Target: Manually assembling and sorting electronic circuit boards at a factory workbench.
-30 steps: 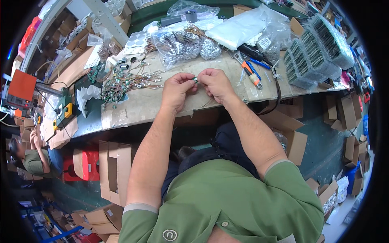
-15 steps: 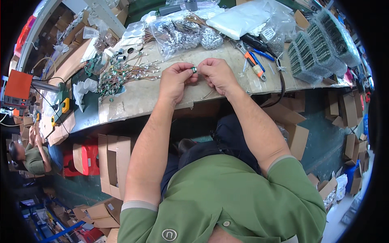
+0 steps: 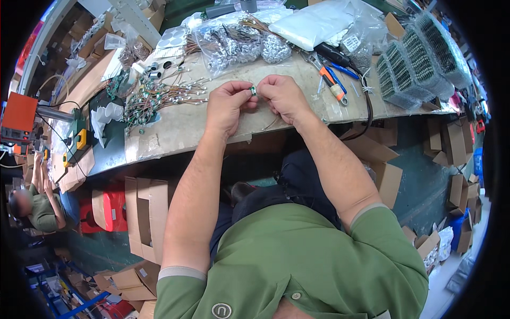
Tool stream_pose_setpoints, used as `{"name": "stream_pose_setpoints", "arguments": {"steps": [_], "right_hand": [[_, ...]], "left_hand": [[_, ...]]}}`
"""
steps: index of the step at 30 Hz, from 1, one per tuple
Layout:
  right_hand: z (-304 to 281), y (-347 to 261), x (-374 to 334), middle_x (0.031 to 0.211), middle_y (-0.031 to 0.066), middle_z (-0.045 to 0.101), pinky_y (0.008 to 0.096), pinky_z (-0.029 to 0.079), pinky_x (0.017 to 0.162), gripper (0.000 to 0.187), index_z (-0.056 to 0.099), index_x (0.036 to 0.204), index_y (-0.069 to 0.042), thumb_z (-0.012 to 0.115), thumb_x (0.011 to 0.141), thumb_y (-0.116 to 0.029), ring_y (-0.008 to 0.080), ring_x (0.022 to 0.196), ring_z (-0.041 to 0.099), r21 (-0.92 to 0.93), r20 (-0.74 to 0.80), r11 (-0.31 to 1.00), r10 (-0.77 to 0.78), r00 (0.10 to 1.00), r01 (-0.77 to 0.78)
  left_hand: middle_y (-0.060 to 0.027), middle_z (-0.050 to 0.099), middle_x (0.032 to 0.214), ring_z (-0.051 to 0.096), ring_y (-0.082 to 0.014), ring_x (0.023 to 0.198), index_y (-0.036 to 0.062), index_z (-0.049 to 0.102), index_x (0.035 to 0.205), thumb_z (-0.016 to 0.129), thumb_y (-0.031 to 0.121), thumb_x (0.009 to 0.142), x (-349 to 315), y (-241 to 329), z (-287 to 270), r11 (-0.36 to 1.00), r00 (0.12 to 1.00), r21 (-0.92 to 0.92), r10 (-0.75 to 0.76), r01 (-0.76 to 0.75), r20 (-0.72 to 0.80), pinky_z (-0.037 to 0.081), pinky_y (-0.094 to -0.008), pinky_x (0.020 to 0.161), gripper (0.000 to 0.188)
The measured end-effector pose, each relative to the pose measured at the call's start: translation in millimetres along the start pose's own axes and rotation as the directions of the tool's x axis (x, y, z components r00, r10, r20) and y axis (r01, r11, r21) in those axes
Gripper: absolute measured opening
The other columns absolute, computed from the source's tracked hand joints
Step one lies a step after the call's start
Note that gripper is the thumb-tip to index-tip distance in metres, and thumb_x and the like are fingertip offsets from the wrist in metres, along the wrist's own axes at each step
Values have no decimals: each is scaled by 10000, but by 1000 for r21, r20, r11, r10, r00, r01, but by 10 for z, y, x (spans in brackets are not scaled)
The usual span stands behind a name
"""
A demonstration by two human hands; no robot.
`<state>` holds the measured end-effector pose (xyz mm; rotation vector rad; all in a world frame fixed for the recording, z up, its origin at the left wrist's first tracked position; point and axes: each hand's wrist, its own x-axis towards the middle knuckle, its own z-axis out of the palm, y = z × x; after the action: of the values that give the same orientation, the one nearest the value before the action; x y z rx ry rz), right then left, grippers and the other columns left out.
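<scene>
Left grip [image 3: 226, 106] pinches a small green part [image 3: 253, 91] (right grip [image 3: 284, 101]: hold unclear) over a stained bench [image 3: 186, 130], boxes [image 3: 159, 215] below.

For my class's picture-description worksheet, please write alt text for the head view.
A person's left hand pinches a small green part, the right hand close beside it, over a cluttered workbench. Wired pieces lie left, hand tools right.

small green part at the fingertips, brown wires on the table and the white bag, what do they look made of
Small green part: possibly circuit board or plastic, green with a pale patch; too small to be sure.
Brown wires: probably plastic-coated, thin and bending, finish unclear.
White bag: likely soft, slightly glossy plastic film, from its creases and sheen.
</scene>
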<state>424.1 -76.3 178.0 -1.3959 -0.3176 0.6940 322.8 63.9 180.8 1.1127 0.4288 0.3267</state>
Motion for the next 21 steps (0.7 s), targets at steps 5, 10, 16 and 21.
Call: {"name": "stream_pose_setpoints", "arguments": {"steps": [5,10,16,21], "right_hand": [[20,-8,-1,626,-5,557,229,288,394,89,684,804,-56,657,878,-98,70,453,410,-37,-13,999,-21,1000,21],[22,0,0,618,-11,547,212,269,381,59,669,832,-59,654,888,-68,50,425,391,-52,-15,999,-11,1000,10],[28,53,3,620,-17,544,211,264,382,60,670,829,-64,654,886,-64,50,429,391,-86,-3,993,-87,996,86],[19,61,3,633,-18,553,208,263,388,66,672,823,-64,652,886,-62,48,444,395,-83,-13,989,-121,993,119]], "left_hand": [[-149,707,925,705,-208,758,-82,679,1098,656,-102,923,9,-3,-8,1000,1000,-10,3,-3,4,610,-272,719,177],[-145,704,921,705,-204,759,-81,681,1091,658,-100,924,15,-14,-4,1000,1000,4,6,-6,-9,611,-268,716,170],[-141,703,923,706,-202,756,-79,682,1087,660,-98,924,24,-11,8,999,1000,44,-4,5,-11,610,-261,710,166],[-136,706,908,710,-194,750,-72,687,1070,667,-92,919,22,-15,-3,999,1000,36,0,0,-12,608,-253,693,154]]}}
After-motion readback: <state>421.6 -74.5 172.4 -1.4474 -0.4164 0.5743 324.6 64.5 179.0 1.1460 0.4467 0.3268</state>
